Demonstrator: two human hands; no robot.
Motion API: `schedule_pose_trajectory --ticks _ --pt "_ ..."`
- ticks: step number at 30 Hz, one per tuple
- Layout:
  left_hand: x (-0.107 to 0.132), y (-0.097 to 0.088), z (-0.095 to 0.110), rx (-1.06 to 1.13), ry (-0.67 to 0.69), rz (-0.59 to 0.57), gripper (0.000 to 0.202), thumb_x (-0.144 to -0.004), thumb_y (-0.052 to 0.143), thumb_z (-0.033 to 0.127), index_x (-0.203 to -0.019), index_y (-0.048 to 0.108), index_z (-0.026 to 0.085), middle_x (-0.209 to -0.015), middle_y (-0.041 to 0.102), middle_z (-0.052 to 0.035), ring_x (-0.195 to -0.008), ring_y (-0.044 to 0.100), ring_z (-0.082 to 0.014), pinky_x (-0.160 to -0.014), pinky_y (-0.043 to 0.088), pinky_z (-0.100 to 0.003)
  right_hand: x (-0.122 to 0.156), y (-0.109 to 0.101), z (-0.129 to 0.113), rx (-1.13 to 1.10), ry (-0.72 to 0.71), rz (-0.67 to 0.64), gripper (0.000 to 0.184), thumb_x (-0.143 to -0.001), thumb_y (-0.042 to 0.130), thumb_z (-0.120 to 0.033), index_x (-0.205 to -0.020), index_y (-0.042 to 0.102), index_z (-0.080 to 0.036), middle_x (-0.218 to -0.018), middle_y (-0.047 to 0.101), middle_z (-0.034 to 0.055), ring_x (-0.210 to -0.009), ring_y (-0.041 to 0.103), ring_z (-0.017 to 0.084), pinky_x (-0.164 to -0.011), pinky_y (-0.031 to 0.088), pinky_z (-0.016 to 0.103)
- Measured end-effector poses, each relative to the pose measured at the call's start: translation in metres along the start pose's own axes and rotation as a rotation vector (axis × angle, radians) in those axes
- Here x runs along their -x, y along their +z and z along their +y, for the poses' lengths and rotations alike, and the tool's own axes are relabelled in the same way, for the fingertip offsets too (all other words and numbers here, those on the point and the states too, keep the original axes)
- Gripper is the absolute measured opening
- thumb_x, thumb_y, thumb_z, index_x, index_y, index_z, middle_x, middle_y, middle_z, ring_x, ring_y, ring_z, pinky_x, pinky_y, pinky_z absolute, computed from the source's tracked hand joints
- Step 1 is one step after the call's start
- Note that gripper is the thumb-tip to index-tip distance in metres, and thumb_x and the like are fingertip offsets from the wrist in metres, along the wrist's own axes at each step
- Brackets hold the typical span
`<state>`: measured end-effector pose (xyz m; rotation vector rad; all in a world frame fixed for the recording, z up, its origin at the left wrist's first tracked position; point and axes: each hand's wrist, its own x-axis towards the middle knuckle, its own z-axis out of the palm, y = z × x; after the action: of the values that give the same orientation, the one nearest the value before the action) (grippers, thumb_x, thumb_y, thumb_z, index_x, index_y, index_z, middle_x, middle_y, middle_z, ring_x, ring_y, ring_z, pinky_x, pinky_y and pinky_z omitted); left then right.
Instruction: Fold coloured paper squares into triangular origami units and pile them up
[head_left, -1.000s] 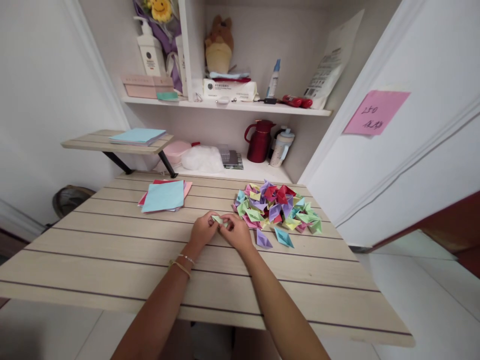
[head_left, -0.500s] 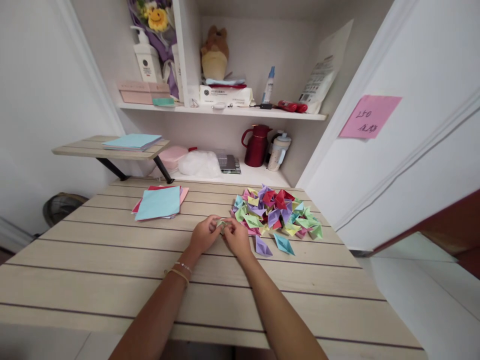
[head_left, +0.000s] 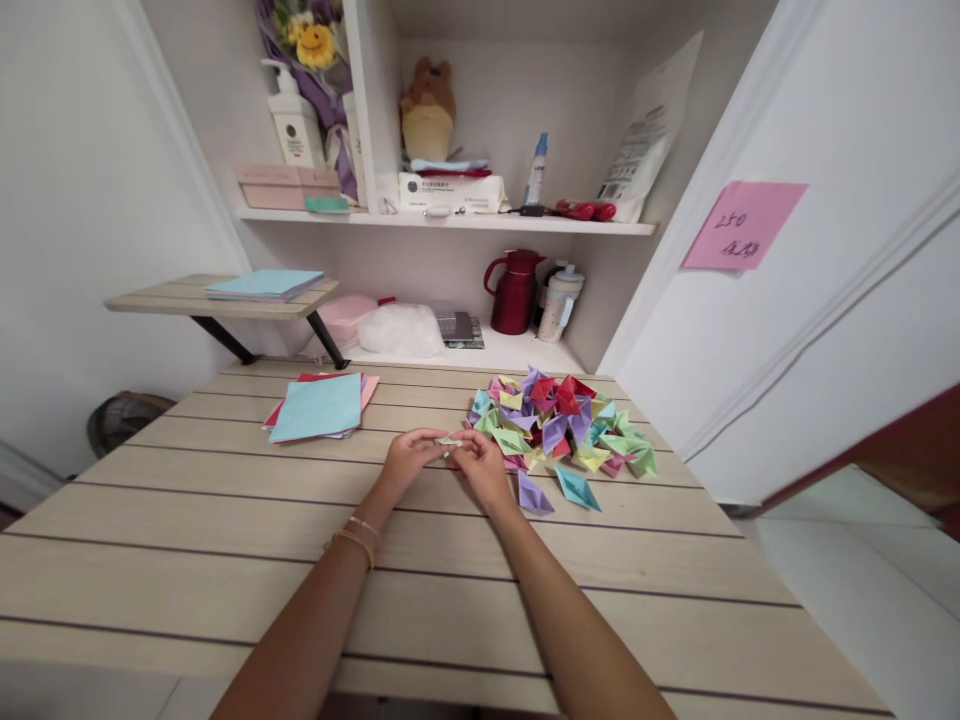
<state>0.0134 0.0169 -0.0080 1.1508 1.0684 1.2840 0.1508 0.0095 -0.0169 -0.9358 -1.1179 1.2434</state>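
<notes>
Between my two hands is a small piece of light green folded paper (head_left: pixel 448 442), mostly covered by fingers. My left hand (head_left: pixel 409 462) pinches its left side, and my right hand (head_left: pixel 482 467) pinches its right side. Both hands are close together over the middle of the table (head_left: pixel 420 570). Just right of my right hand lies a heap of folded paper boats (head_left: pixel 555 430) in several colours. A purple paper boat (head_left: pixel 534 493) and a blue paper boat (head_left: pixel 577 488) lie apart at the heap's near edge.
A stack of coloured paper sheets (head_left: pixel 316 407) lies left of my hands. More sheets (head_left: pixel 265 284) rest on a small raised shelf (head_left: pixel 161 297). Behind the table, a cabinet holds a red jug (head_left: pixel 514 292), a cup (head_left: pixel 559 303) and a plastic bag (head_left: pixel 401 330).
The green paper has turned between my fingers and shows flatter and thinner. My fingers have straightened somewhat. The view has shifted slightly.
</notes>
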Motion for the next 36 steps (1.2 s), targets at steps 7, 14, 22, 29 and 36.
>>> schedule_pose_trajectory --ticks 7,14,22,29,36 --pt "-0.002 -0.002 -0.003 0.093 -0.009 0.013 0.033 -0.054 0.079 0.025 -0.084 0.071 0.011 -0.084 0.072 -0.0097 -0.080 0.065 -0.0183 -0.082 0.048 -0.031 0.000 0.003 0.001 -0.004 -0.020 0.010 0.033 -0.065 0.070 -0.042 -0.081 0.058 -0.017 -0.066 0.060 -0.0008 -0.048 0.053 0.009 -0.044 0.040 0.019" --pt "-0.003 -0.003 -0.004 0.157 -0.030 0.032 0.034 -0.052 0.080 0.022 -0.083 0.070 0.012 -0.085 0.072 -0.0092 -0.081 0.066 -0.0170 -0.083 0.048 -0.030 -0.002 0.000 0.007 0.035 -0.046 0.049 0.036 -0.068 0.064 -0.051 -0.082 0.060 -0.018 -0.062 0.059 -0.0007 -0.047 0.056 0.012 -0.038 0.038 0.020" --pt "0.001 0.003 0.000 0.134 -0.163 -0.010 0.036 -0.051 0.082 0.021 -0.082 0.069 0.010 -0.075 0.072 -0.0084 -0.067 0.067 -0.0155 -0.074 0.053 -0.027 -0.004 -0.003 0.009 0.055 -0.022 0.067 0.033 -0.074 0.059 -0.050 -0.081 0.056 -0.018 -0.058 0.054 -0.0017 -0.047 0.052 0.011 -0.040 0.039 0.020" --pt "0.001 0.006 0.002 0.091 -0.177 -0.036 0.037 -0.058 0.079 0.028 -0.088 0.067 0.010 -0.068 0.071 -0.0089 -0.058 0.066 -0.0161 -0.058 0.054 -0.024 -0.004 -0.003 0.013 0.075 -0.087 0.064 0.033 -0.074 0.060 -0.046 -0.093 0.055 -0.020 -0.063 0.054 -0.0028 -0.049 0.052 0.012 -0.043 0.042 0.021" --pt "-0.001 0.007 -0.006 0.071 -0.033 -0.001 0.037 -0.055 0.078 0.027 -0.086 0.066 0.011 -0.068 0.068 -0.0040 -0.059 0.065 -0.0138 -0.063 0.054 -0.025 -0.005 -0.006 0.012 0.291 -0.136 0.012 0.030 -0.076 0.056 -0.035 -0.101 0.062 -0.020 -0.064 0.057 -0.0008 -0.051 0.052 0.013 -0.048 0.041 0.024"
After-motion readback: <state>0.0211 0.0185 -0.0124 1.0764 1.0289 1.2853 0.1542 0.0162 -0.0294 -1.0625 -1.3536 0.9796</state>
